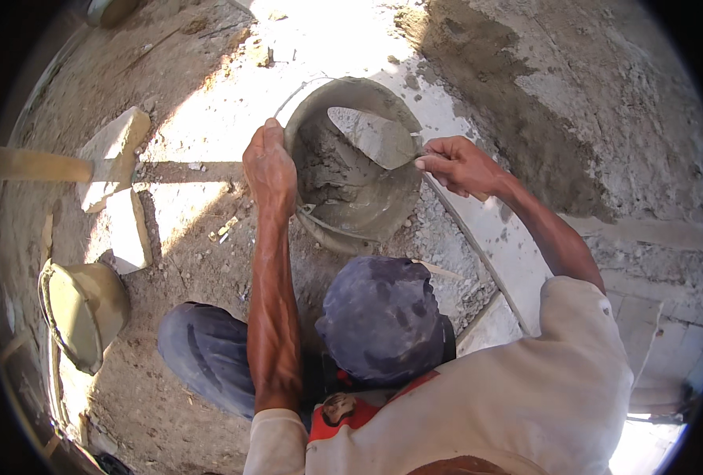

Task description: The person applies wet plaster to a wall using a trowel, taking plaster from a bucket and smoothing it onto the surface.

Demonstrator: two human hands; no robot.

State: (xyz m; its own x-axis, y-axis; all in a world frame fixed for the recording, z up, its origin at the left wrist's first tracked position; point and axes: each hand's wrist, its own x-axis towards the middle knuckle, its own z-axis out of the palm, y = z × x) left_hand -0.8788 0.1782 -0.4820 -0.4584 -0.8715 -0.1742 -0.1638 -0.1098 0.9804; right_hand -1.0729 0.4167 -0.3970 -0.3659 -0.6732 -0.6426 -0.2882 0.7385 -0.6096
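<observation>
Bkt [342, 240] w/ grey mortar [324, 162]; smeared trowel [374, 136] over R side.

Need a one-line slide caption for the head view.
Left hand on a bucket, right hand holding a trowel over grey mortar.

Bare brown ground [142, 348] in patchy sunlight carries a mortar-smeared bucket [340, 240], two pale, rough blocks [130, 229] lying close together to its left, a smaller bucket [104, 305] nearer at left, and scattered rubble [225, 229] between.
</observation>
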